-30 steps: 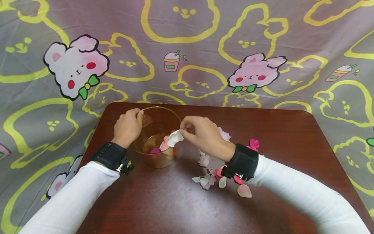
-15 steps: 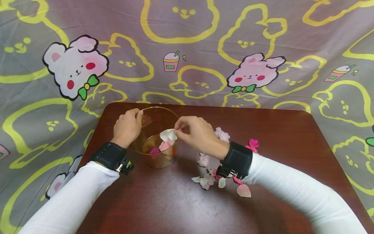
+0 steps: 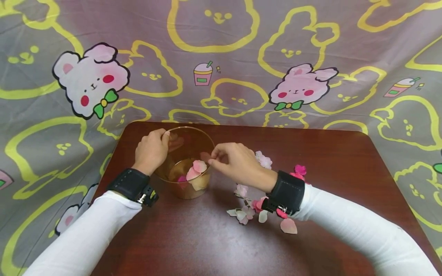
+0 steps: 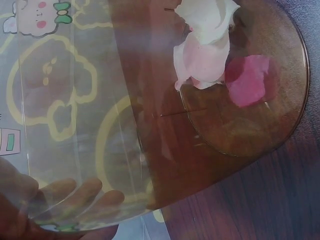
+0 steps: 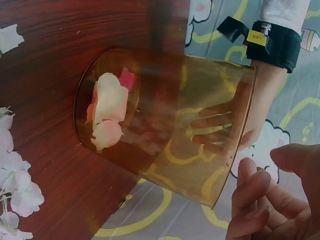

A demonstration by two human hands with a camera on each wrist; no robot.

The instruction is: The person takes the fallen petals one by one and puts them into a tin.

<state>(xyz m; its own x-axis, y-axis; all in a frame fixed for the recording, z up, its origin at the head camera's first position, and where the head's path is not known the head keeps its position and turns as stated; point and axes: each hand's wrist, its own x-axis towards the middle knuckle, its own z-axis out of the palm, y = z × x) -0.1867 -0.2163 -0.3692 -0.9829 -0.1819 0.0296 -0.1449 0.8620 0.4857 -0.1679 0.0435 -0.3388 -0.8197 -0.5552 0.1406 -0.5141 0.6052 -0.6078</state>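
Petal, pale: released since last frame, now in cup (image 3: 186, 161) with other petals (image 3: 193, 174). Left hand (image 3: 150, 150) grips cup; right hand (image 3: 235, 163) empty, fingers loosely curled.

Overhead head view; close wrist views

The clear amber plastic cup (image 3: 186, 163) looks smooth and glossy. The pink and white cloth-like petals (image 3: 195, 172) inside it look soft and matt. The dark red-brown wood-grain table (image 3: 214, 237) has a polished sheen. The printed grey cloth backdrop (image 3: 241, 57) is matt and creased.
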